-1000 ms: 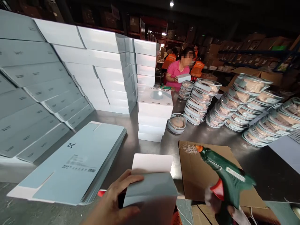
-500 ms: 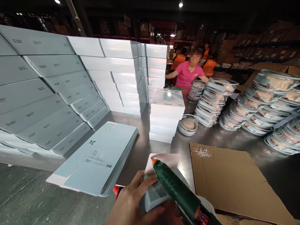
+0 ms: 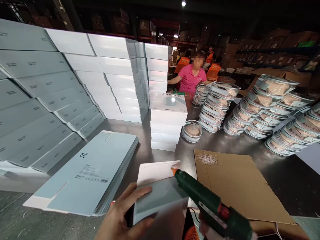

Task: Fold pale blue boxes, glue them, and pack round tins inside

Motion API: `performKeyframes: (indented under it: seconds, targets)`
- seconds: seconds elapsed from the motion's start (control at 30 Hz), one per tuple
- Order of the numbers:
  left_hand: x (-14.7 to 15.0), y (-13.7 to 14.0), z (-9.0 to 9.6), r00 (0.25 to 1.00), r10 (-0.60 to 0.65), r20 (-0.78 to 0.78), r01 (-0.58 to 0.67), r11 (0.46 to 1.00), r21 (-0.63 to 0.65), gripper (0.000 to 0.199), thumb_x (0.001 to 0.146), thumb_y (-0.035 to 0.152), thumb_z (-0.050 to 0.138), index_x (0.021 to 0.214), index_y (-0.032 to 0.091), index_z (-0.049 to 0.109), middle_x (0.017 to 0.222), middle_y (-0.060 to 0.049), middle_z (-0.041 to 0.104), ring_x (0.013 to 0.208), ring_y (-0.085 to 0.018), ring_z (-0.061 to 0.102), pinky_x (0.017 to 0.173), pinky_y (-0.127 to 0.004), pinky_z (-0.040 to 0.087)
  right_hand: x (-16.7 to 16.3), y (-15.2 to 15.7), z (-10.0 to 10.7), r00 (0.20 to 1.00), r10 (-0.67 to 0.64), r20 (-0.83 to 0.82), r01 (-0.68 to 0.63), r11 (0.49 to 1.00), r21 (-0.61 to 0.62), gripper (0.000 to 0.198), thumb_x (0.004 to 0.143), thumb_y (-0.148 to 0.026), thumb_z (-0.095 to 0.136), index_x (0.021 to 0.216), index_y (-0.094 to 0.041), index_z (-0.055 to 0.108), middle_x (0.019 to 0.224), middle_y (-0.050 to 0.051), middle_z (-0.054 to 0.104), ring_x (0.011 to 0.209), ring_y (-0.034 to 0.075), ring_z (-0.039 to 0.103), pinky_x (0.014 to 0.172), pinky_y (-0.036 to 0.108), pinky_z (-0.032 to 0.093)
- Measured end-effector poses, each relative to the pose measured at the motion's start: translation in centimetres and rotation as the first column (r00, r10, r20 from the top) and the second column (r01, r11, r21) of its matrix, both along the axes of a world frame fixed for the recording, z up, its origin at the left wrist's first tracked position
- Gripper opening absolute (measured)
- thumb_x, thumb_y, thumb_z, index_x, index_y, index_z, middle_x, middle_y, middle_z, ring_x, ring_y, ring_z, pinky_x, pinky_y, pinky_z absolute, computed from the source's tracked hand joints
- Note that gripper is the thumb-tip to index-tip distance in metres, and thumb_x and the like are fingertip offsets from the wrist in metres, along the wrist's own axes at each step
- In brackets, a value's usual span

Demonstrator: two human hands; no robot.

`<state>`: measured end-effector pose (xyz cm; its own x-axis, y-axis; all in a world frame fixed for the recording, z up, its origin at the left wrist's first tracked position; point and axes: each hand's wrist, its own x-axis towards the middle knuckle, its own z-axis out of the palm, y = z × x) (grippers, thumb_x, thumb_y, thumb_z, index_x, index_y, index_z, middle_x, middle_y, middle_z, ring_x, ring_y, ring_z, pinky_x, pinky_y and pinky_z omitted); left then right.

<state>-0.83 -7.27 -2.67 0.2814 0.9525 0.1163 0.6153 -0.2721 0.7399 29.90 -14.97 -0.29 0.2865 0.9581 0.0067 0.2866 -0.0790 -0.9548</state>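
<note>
My left hand (image 3: pixel 127 213) is closed around the near left end of a pale blue-grey carton (image 3: pixel 160 196), thumb below and fingers on top. The carton's white flap (image 3: pixel 152 174) stands out on its far side. In my right hand (image 3: pixel 206 228), mostly hidden at the bottom edge, is a dark green hot glue gun (image 3: pixel 197 191). Its orange nozzle is at the right end of the flap; whether it touches cannot be told. To the left lies a stack of flat, unfolded cartons (image 3: pixel 92 173) with printing on top.
White boxes (image 3: pixel 112 83) form a wall at the left and back. A short box stack (image 3: pixel 166 126) stands ahead, beside clear round packs (image 3: pixel 192 130) and taller piles of them. Cardboard (image 3: pixel 232 186) lies at right on the metal table (image 3: pixel 142 140). A person in pink (image 3: pixel 191 78) is across.
The glue gun's nozzle has moved rightward from the flap's left end to its right end. The carton has turned, showing more of its blue-grey side. The view has shifted a little to the right.
</note>
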Motion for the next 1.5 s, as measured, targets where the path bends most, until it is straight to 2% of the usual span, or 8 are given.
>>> performKeyframes:
  seconds: [0.2, 0.43, 0.57, 0.67, 0.87, 1.07, 1.33, 1.5]
  targets:
    - [-2.2, 0.6, -1.4, 0.961, -0.131, 0.244, 0.185, 0.96, -0.212, 0.054, 0.077, 0.046, 0.086, 0.129, 0.039, 0.072, 0.148, -0.008, 0.065, 0.153, -0.04, 0.036, 0.115, -0.054, 0.045, 5.1, 1.1, 0.7, 0.773, -0.246, -0.585, 0.133, 0.964, -0.23, 0.043, 0.064, -0.062, 0.083, 0.084, -0.025, 0.078, 0.076, 0.006, 0.078, 0.07, 0.027, 0.072, 0.064, 0.036, 0.059]
    - [-2.4, 1.6, -3.6, 0.935, -0.241, 0.26, 0.289, 0.942, -0.169, 0.06, 0.071, 0.04, 0.089, 0.128, 0.038, 0.072, 0.158, -0.01, 0.054, 0.148, -0.043, 0.043, 0.109, -0.049, 0.053, 11.1, -0.4, -0.1, 0.884, -0.37, 0.286, 0.458, 0.809, -0.368, 0.036, 0.073, -0.064, 0.076, 0.075, -0.028, 0.075, 0.054, 0.003, 0.067, 0.055, 0.026, 0.068, 0.056, 0.034, 0.056]
    - [-2.1, 1.6, -4.4, 0.925, -0.251, 0.285, 0.297, 0.946, -0.13, 0.061, 0.07, 0.037, 0.089, 0.129, 0.039, 0.07, 0.153, -0.009, 0.058, 0.145, -0.042, 0.047, 0.11, -0.049, 0.051, 4.2, 0.9, -0.7, 0.998, 0.057, 0.034, -0.054, 0.994, -0.093, 0.089, 0.077, -0.052, 0.083, 0.153, -0.037, 0.041, 0.139, 0.009, 0.068, 0.119, 0.029, 0.07, 0.102, 0.041, 0.055]
    - [-0.9, 0.9, -4.5, 0.903, -0.199, 0.38, 0.25, 0.964, -0.09, 0.051, 0.076, 0.041, 0.086, 0.125, 0.038, 0.071, 0.149, -0.009, 0.059, 0.146, -0.042, 0.046, 0.111, -0.047, 0.049, -0.8, 2.7, -2.1, 0.895, 0.428, -0.126, -0.421, 0.904, 0.077, 0.11, 0.082, -0.052, 0.08, 0.163, -0.043, 0.006, 0.159, 0.009, 0.049, 0.137, 0.027, 0.058, 0.113, 0.045, 0.047]
    - [1.9, -0.2, -3.0, 0.589, -0.058, 0.806, 0.13, 0.991, -0.023, 0.04, 0.09, 0.04, 0.078, 0.123, 0.043, 0.057, 0.127, -0.002, 0.061, 0.129, -0.028, 0.062, 0.1, -0.034, 0.055, -2.0, 2.9, -4.1, 0.855, 0.479, 0.196, -0.516, 0.823, 0.237, 0.072, 0.088, -0.025, 0.073, 0.152, -0.036, 0.044, 0.145, 0.01, 0.059, 0.131, 0.027, 0.063, 0.108, 0.036, 0.052]
    - [0.4, 1.4, -0.4, 0.747, -0.36, 0.559, 0.397, 0.916, 0.06, 0.012, 0.097, 0.037, 0.069, 0.108, 0.035, 0.075, 0.111, -0.006, 0.054, 0.12, -0.026, 0.061, 0.099, -0.034, 0.053, -1.9, 3.4, -2.4, 0.737, 0.499, 0.456, -0.658, 0.685, 0.312, 0.072, 0.085, -0.008, 0.07, 0.148, -0.037, 0.049, 0.153, 0.004, 0.05, 0.138, 0.022, 0.056, 0.114, 0.029, 0.047]
    - [-1.4, 3.1, 0.1, 0.614, 0.261, 0.744, -0.201, 0.964, -0.173, 0.031, 0.078, 0.051, 0.085, 0.09, 0.025, 0.074, 0.106, -0.005, 0.065, 0.097, -0.022, 0.066, 0.077, -0.025, 0.056, -1.3, 4.4, -0.9, 0.911, 0.411, -0.044, -0.401, 0.905, 0.144, 0.059, 0.098, -0.046, 0.062, 0.153, -0.044, 0.042, 0.152, 0.008, 0.058, 0.127, 0.027, 0.067, 0.1, 0.042, 0.059]
    - [0.2, 2.8, -1.5, 0.486, 0.459, 0.744, -0.347, 0.882, -0.318, 0.041, 0.087, 0.061, 0.072, 0.105, 0.028, 0.056, 0.089, 0.003, 0.065, 0.073, -0.02, 0.068, 0.059, -0.026, 0.057, -1.3, 5.6, -1.3, 0.968, 0.108, -0.227, -0.093, 0.993, 0.077, 0.054, 0.081, -0.075, 0.066, 0.107, -0.029, 0.075, 0.089, 0.007, 0.081, 0.08, 0.029, 0.079, 0.065, 0.038, 0.066]
